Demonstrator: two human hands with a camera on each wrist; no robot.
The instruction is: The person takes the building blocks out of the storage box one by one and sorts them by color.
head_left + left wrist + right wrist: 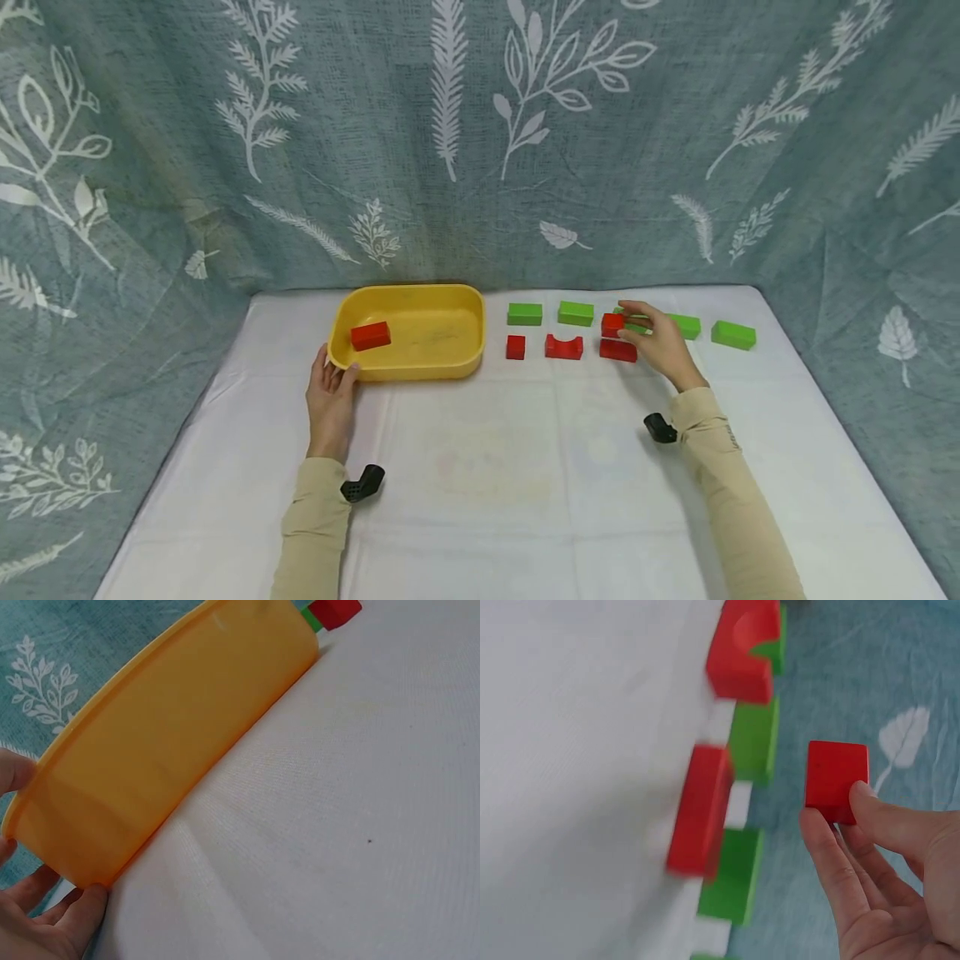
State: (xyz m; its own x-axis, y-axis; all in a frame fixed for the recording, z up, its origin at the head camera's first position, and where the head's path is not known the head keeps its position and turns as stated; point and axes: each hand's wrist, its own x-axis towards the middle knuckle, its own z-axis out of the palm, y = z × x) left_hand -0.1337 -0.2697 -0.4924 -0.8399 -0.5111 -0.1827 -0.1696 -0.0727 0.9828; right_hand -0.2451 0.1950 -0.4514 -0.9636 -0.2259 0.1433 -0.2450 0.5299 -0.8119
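My right hand (660,343) pinches a small red block (836,776) between thumb and fingertips, lifted above the rows of blocks. Beneath it in the head view lies a red block (618,350) on the white cloth. At the front left corner of a yellow tray (420,372), my left hand (330,410) grips the tray, with a digit at the rim and fingers (84,915) against the lower edge in the left wrist view. A red rectangular block (371,336) rests inside the tray, toward its left side.
Right of the tray stand a small red block (515,347) and a notched red block (564,347). Behind them runs a row of several green blocks (576,314), partly hidden by my right hand. A leaf-patterned curtain (405,167) hangs behind the white-covered table (495,475).
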